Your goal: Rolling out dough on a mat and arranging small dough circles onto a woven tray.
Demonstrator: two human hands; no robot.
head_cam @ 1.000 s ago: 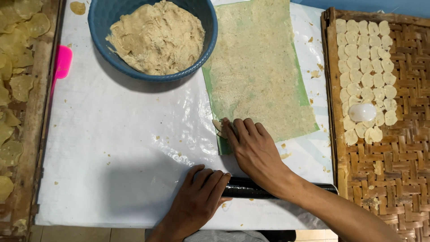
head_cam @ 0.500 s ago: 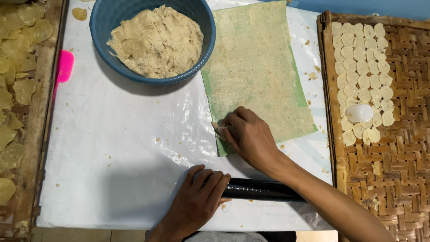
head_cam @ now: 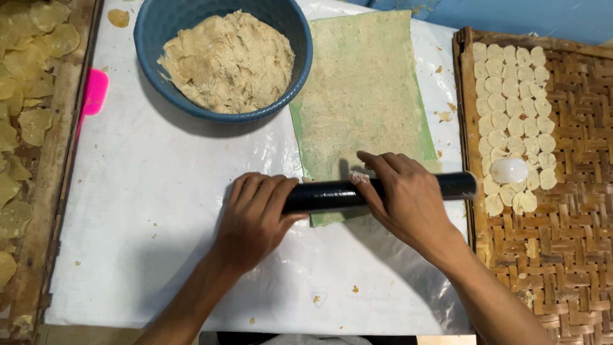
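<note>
Both hands press a black roller (head_cam: 377,191) across the near end of a thin dough sheet (head_cam: 364,96) spread on a green plastic strip. The left hand (head_cam: 255,217) lies flat over the roller's left end, fingers together and stretched forward; the right hand (head_cam: 402,198) covers the middle, fingers close and curled lightly over the top. Neither hand grips; the palms bear down.

The sheet runs away from the person, between a blue bowl (head_cam: 300,70) heaped with raw dough (head_cam: 230,61) and a woven tray (head_cam: 562,191) lined with small cut discs (head_cam: 511,96). A white round cutter (head_cam: 509,170) sits among the discs. A pink scraper (head_cam: 94,92) lies at the left, beside a second tray of dried chips (head_cam: 25,64).

The risks look plain enough: uneven pressure from the two palms could thin one edge and tear the sheet, and the roller's right tip, almost touching the woven tray, could knock its rim. The plastic strip might also creep or wrinkle under the roller.
</note>
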